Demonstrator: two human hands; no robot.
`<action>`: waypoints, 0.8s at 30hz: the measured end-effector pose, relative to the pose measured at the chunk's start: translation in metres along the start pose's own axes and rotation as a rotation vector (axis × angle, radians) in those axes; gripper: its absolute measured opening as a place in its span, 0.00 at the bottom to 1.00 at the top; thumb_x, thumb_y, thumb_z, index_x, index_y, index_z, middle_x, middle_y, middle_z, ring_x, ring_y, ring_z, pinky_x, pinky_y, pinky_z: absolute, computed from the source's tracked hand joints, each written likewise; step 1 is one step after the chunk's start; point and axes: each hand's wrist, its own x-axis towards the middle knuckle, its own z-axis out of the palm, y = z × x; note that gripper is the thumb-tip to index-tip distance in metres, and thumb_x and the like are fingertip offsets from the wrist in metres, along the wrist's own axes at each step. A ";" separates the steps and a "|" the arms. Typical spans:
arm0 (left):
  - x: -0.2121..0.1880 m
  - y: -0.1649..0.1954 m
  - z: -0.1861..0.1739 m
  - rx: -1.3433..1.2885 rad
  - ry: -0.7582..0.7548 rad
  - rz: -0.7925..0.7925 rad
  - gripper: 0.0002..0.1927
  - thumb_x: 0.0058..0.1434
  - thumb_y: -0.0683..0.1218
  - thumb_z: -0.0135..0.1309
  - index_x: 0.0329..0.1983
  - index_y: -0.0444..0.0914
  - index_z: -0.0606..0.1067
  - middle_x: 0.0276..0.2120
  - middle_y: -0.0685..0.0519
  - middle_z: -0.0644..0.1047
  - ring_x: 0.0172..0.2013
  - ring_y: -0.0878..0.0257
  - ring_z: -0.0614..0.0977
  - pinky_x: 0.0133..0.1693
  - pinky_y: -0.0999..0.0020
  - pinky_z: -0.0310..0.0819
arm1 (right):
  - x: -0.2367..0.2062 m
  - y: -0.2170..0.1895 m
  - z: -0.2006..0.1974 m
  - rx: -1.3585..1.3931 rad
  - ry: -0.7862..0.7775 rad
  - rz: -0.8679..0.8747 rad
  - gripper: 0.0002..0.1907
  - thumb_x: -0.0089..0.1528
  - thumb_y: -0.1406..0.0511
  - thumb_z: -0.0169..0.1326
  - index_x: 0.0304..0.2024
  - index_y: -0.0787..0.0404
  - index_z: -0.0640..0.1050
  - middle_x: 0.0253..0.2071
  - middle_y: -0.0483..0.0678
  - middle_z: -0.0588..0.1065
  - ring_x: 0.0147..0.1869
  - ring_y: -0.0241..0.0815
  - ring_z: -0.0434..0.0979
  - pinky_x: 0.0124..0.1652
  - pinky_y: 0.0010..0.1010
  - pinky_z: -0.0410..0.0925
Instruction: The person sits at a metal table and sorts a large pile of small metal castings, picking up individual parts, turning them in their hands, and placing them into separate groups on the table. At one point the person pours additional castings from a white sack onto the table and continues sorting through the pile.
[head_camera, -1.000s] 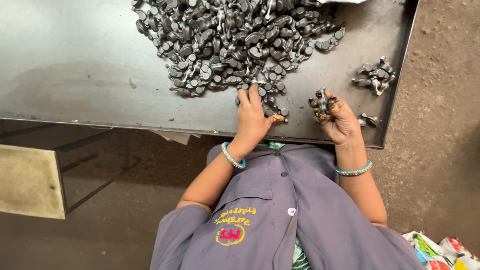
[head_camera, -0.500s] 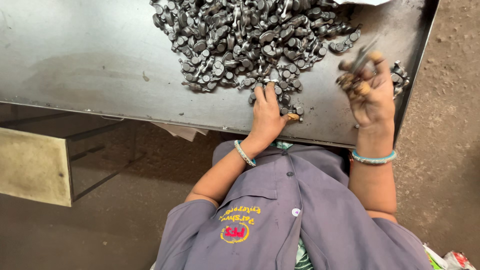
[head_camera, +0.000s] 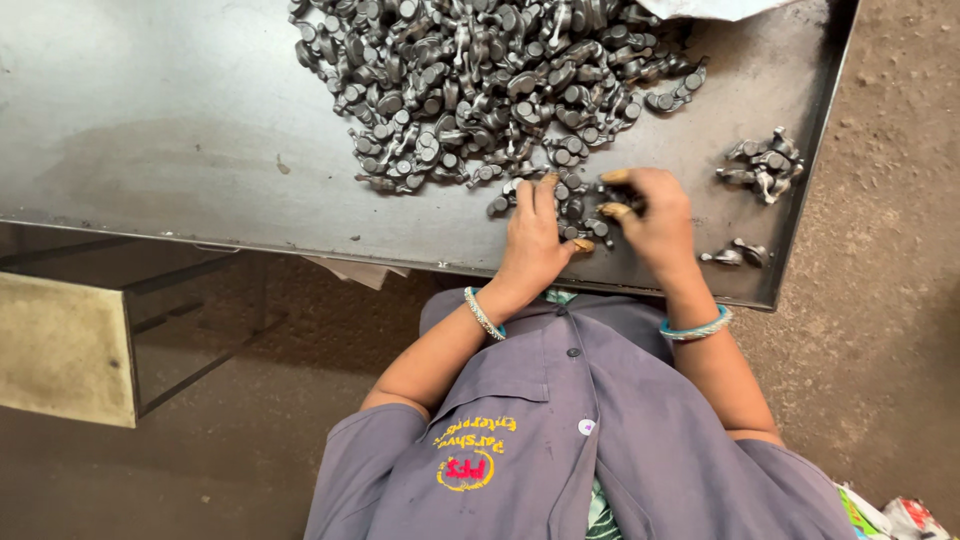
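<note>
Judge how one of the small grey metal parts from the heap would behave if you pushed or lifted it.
A metal part looks cast and solid, so probably stiff and heavy for its size. Its lumpy, uneven shape suggests it would slide or tumble on the smooth metal table rather than roll far. In the heap parts interlock, so one may drag others.

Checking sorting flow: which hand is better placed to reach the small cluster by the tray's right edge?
Right hand, probably: it lies nearer that small cluster; the left hand rests by the big pile.

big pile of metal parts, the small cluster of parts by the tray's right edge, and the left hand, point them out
big pile of metal parts (head_camera: 480, 90), head view, middle of the heap
small cluster of parts (head_camera: 762, 165), head view, centre of the cluster
left hand (head_camera: 535, 240), head view, back of the hand
</note>
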 end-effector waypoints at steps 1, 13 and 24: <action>0.001 0.001 0.003 0.003 -0.010 0.017 0.49 0.41 0.38 0.72 0.66 0.31 0.60 0.52 0.38 0.64 0.49 0.37 0.75 0.48 0.49 0.72 | -0.004 0.010 -0.003 0.280 0.008 0.101 0.22 0.54 0.76 0.67 0.50 0.61 0.79 0.47 0.50 0.78 0.50 0.48 0.78 0.51 0.35 0.74; 0.019 0.012 0.023 -0.017 -0.057 0.101 0.50 0.43 0.39 0.72 0.68 0.31 0.58 0.53 0.38 0.64 0.50 0.38 0.74 0.50 0.50 0.72 | -0.050 0.059 -0.030 1.511 -0.041 0.589 0.26 0.58 0.71 0.67 0.57 0.69 0.75 0.45 0.52 0.80 0.43 0.39 0.82 0.39 0.25 0.75; -0.015 -0.001 -0.047 0.189 0.137 0.185 0.33 0.52 0.49 0.71 0.60 0.41 0.73 0.53 0.44 0.71 0.53 0.43 0.76 0.52 0.53 0.74 | -0.002 0.001 -0.083 0.734 -0.362 0.369 0.17 0.58 0.77 0.61 0.50 0.71 0.78 0.41 0.53 0.79 0.43 0.38 0.82 0.44 0.28 0.76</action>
